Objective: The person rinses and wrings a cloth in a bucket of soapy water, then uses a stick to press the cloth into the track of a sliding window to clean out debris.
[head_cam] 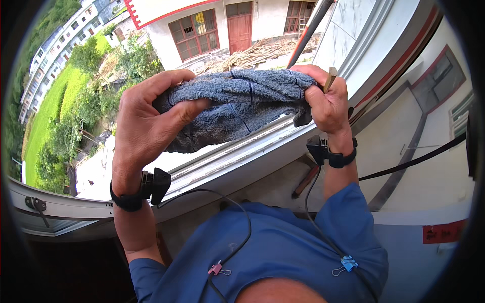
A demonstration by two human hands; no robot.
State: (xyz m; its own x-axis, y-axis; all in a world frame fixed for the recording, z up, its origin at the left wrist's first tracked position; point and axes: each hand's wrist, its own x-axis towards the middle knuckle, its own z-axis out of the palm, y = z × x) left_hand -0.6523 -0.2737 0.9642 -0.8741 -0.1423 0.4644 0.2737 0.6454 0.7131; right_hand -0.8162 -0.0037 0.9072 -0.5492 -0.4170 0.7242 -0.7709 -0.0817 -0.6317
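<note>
A blue-grey terry towel [235, 102] with dark stripes is stretched between my two hands, bunched along its top edge. Its lower part hangs down and looks dark with dirt. My left hand [151, 110] pinches the left end between thumb and fingers. Gripping the right end is my right hand [326, 98], and a short wooden stick [330, 78] pokes up between its fingers; the rest of the stick is hidden. Below the towel runs the white track of a window sill [223, 155], with peeling, dirty patches.
Past the opening lie a house with a red door [240, 32], piled sticks [246, 57] and green plants [79, 113]. A black and orange pole [308, 32] slants behind my right hand. Wrist-worn devices trail a cable [248, 223]. A window sash [64, 208] stands at left.
</note>
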